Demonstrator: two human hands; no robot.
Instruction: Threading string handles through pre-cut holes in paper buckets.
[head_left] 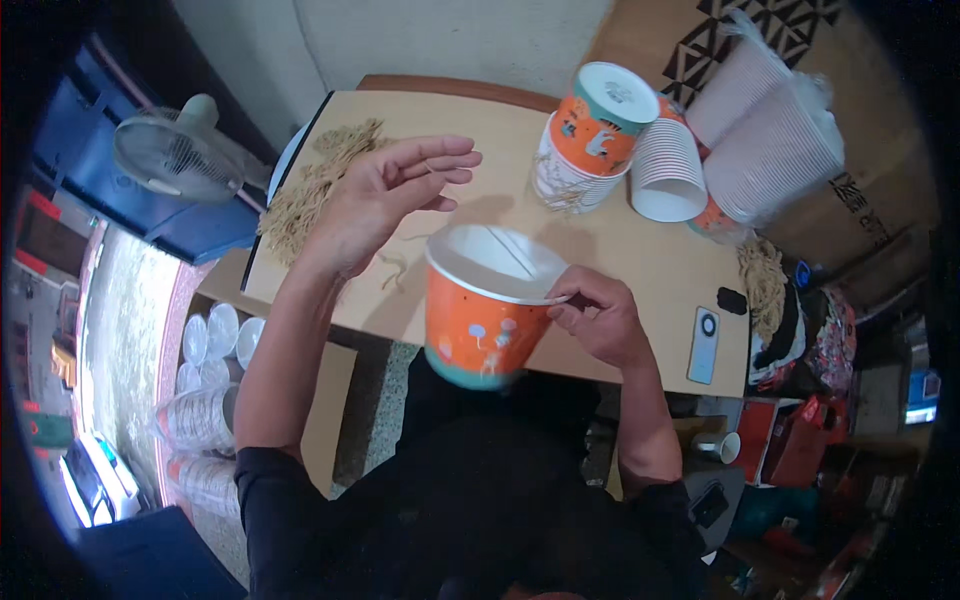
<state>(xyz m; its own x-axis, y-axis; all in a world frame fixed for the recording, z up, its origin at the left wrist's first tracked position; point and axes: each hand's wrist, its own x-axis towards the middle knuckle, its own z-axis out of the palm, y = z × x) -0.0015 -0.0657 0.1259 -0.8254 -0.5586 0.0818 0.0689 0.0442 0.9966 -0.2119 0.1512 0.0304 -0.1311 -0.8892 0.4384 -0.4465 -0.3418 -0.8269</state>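
Note:
An orange paper bucket with a teal base, white inside and printed with small figures, hangs tilted above the table's front edge. My right hand pinches its rim on the right side. To the bucket's upper left, my left hand is raised over the table, fingers stretched out and thumb apart, with nothing plainly held. Behind that hand lies a heap of tan, noodle-like strands. A few loose strands rest on the tabletop between the heap and the bucket.
Stacked paper buckets stand at the back, beside a nested stack on its side and bagged stacks. A phone and more strands lie at right. A fan and plastic-wrapped containers are at left.

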